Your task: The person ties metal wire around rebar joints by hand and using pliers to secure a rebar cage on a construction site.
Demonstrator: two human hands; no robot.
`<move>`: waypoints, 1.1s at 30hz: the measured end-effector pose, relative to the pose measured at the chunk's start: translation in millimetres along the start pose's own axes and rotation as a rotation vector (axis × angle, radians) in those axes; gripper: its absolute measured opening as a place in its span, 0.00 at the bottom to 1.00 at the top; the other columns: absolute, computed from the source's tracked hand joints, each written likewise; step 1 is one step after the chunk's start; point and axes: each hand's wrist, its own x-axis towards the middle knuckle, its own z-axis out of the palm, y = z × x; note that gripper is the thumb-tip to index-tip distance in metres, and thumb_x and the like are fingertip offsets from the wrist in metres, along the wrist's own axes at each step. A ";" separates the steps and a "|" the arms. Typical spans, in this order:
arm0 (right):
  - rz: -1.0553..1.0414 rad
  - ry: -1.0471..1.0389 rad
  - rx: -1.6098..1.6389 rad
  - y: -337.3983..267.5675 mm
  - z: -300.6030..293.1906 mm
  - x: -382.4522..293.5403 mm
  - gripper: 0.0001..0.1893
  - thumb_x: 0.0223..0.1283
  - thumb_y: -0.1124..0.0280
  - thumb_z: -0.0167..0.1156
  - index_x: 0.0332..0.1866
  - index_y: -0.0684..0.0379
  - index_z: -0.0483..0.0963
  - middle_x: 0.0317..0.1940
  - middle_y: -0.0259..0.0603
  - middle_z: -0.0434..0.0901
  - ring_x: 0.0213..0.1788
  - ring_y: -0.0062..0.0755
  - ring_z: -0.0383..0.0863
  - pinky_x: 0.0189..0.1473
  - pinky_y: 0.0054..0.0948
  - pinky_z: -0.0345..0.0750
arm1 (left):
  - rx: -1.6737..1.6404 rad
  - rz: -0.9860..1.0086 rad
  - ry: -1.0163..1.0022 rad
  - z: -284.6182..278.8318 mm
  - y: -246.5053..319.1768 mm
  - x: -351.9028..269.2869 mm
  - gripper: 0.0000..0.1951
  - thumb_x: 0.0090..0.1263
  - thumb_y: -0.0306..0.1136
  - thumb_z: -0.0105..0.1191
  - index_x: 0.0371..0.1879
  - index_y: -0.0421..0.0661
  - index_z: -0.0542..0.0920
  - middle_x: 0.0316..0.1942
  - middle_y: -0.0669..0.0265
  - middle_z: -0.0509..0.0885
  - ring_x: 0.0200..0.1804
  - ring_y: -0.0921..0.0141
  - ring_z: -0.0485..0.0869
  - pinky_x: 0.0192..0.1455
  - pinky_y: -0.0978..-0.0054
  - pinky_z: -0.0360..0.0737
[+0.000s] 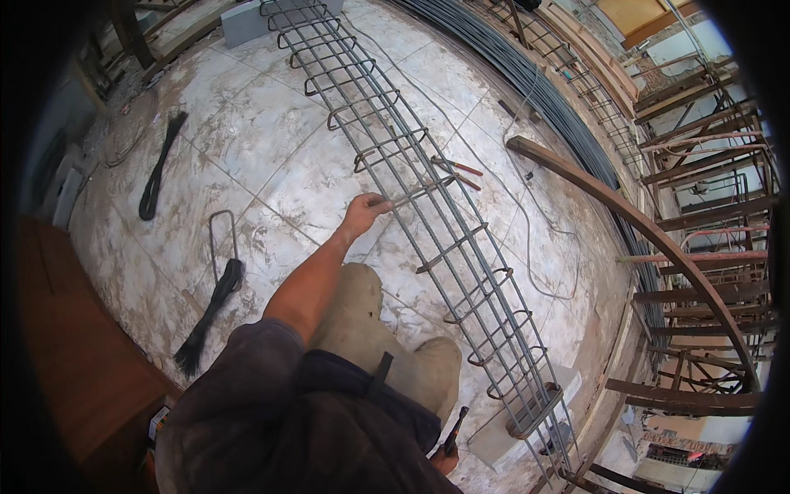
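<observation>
A long rebar cage (426,213) of ribbed steel bars and rectangular stirrups runs diagonally before me. My left hand (368,212) pinches the near end of one stirrup (426,190) at the cage's side. Low in the view, my right hand (445,460) is closed around a dark-handled hand tool (458,426); its exact kind cannot be told. Red-handled pincers (458,167) lie at the cage's far side. A bundle of dark tie wire (213,309) touches a loose stirrup (223,238) on the floor. Another tie wire bundle (162,167) lies farther up on the left.
Concrete blocks (242,25) (497,435) support both cage ends; several spare stirrups hang near the lower one. A curved brown bar (642,216), long rebar (531,80) and timber scaffolding (710,216) stand right. A thin cable (528,247) crosses the tiled floor. A brown wooden panel (80,346) is lower left.
</observation>
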 end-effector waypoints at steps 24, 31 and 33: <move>0.228 0.065 -0.095 48.7 83.3 21.4 0.25 0.59 0.72 0.60 0.63 0.71 0.76 0.35 0.53 0.86 0.39 0.50 0.85 0.47 0.46 0.79 | 1.152 -0.368 0.862 -246.3 7.3 -311.8 0.40 0.59 0.42 0.73 0.72 0.51 0.71 0.69 0.54 0.71 0.71 0.51 0.70 0.72 0.49 0.67; 0.138 0.085 -0.106 13.8 59.9 55.4 0.28 0.60 0.71 0.60 0.66 0.72 0.73 0.34 0.53 0.86 0.38 0.48 0.85 0.46 0.45 0.79 | 1.116 -0.770 0.549 -287.3 -42.1 -409.0 0.35 0.59 0.48 0.72 0.65 0.50 0.75 0.62 0.53 0.80 0.68 0.52 0.76 0.72 0.45 0.66; 0.069 0.103 -0.045 -7.0 46.1 65.9 0.29 0.60 0.70 0.60 0.67 0.73 0.72 0.34 0.53 0.86 0.38 0.48 0.85 0.46 0.45 0.79 | 1.137 -0.754 0.565 -293.9 -54.0 -409.6 0.29 0.62 0.47 0.70 0.60 0.49 0.78 0.59 0.53 0.82 0.66 0.51 0.77 0.70 0.44 0.67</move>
